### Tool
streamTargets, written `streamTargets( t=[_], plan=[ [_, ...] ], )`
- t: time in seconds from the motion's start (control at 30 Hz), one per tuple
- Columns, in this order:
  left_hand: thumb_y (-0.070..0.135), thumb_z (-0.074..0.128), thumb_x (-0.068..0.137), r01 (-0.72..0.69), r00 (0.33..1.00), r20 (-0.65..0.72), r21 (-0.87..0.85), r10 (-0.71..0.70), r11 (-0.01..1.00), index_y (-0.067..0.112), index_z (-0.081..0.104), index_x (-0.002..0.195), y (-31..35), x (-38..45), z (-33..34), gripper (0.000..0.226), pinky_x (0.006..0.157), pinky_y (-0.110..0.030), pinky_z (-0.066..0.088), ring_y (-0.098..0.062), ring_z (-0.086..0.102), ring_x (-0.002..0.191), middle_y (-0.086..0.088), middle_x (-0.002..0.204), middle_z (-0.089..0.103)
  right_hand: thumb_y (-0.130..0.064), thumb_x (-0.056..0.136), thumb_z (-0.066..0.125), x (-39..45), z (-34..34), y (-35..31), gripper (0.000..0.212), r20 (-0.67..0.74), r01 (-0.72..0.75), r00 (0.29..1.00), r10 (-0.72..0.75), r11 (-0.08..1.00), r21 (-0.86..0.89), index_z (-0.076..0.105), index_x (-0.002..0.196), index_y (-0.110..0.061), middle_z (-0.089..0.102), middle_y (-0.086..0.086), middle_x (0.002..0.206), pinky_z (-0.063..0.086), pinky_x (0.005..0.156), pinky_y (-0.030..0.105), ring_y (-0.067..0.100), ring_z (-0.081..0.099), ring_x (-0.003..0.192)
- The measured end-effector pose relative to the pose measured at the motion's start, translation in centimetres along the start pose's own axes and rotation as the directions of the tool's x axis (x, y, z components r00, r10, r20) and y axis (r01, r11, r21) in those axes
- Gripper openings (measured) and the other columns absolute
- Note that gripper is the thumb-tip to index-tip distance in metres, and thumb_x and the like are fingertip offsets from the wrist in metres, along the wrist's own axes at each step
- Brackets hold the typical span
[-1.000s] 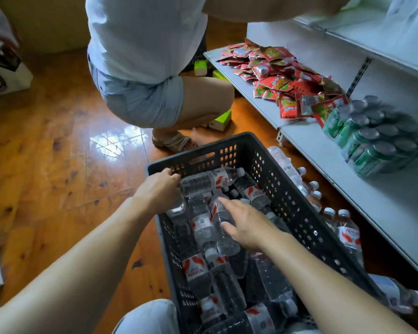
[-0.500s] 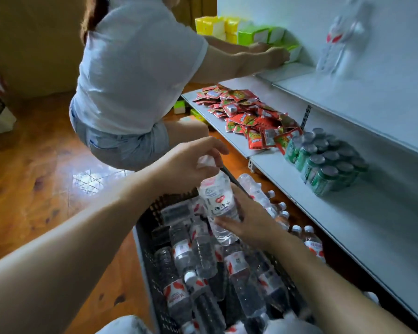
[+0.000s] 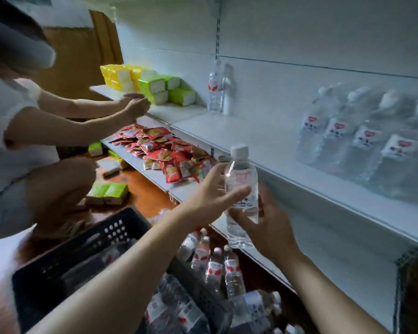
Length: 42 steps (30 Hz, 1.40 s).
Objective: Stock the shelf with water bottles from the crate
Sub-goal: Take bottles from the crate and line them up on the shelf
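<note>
We're holding bottle (image 3: 241,189) w/ both hands (image 3: 209,191) (image 3: 269,224) round it; hasty lift onto shelf (image 3: 263,138) could tip neighbours (image 3: 362,138).

The shelf bottles (image 3: 362,141) at right are blurred, their labels unreadable, and the crate (image 3: 65,256) is cut off below.
</note>
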<state>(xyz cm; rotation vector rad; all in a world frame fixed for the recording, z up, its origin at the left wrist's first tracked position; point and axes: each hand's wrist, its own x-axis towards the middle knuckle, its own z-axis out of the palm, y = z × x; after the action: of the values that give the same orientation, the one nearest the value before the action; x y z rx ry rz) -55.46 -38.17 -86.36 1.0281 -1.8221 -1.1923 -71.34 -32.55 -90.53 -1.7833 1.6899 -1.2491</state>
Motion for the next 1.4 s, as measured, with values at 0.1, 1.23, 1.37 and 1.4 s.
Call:
streamTargets(
  t=[0.1, 1.23, 1.37, 1.4],
  plan=[
    [0.037, 0.075, 0.087, -0.089, 0.996, 0.006, -0.059, 0.090, 0.994, 0.033, 0.046, 0.136, 2.1, 2.6, 4.0, 0.057, 0.094, -0.038, 0.057, -0.014, 0.071, 0.106, 0.000, 0.122, 0.070, -0.057, 0.082, 0.070, 0.5, -4.0, 1.5, 0.076, -0.086, -0.011, 0.996, 0.014, 0.999, 0.030, 0.034, 0.147, -0.044, 0.066, -0.026, 0.104, 0.043, 0.068, 0.009, -0.010, 0.062, 0.086],
    [0.039, 0.037, 0.107, -0.315, 0.921, 0.364, 0.485, 0.140, 0.816, 0.028, 0.011, 0.160, 7.9, 15.1, 28.5, 0.060, 0.108, -0.040, 0.036, -0.030, 0.041, 0.140, -0.002, 0.168, -0.006, -0.038, 0.099, 0.055, 3.1, -25.1, 20.0, 0.073, -0.582, -0.347, 0.804, 0.125, 0.893, -0.287, 0.011, 0.157, -0.030, 0.038, 0.001, 0.158, 0.047, 0.103, 0.044, 0.028, 0.051, 0.133],
    [0.041, 0.041, 0.105, -0.307, 0.924, 0.354, 0.459, 0.145, 0.834, 0.031, 0.010, 0.160, 7.2, 15.1, 28.5, 0.064, 0.110, -0.039, 0.035, -0.027, 0.041, 0.141, 0.000, 0.168, -0.004, -0.038, 0.099, 0.057, 3.0, -25.2, 19.9, 0.074, -0.601, -0.350, 0.795, 0.078, 0.868, -0.351, 0.016, 0.157, -0.021, 0.045, 0.012, 0.148, 0.046, 0.096, 0.041, 0.030, 0.051, 0.127],
    [0.042, 0.042, 0.105, -0.303, 0.924, 0.356, 0.453, 0.142, 0.839, 0.031, 0.011, 0.160, 7.1, 15.0, 28.4, 0.065, 0.112, -0.038, 0.034, -0.025, 0.040, 0.142, 0.001, 0.168, -0.002, -0.039, 0.098, 0.056, 3.0, -25.1, 19.7, 0.074, -0.608, -0.361, 0.791, 0.066, 0.854, -0.376, 0.017, 0.157, -0.018, 0.046, 0.015, 0.143, 0.047, 0.093, 0.041, 0.032, 0.051, 0.123]
  ],
)
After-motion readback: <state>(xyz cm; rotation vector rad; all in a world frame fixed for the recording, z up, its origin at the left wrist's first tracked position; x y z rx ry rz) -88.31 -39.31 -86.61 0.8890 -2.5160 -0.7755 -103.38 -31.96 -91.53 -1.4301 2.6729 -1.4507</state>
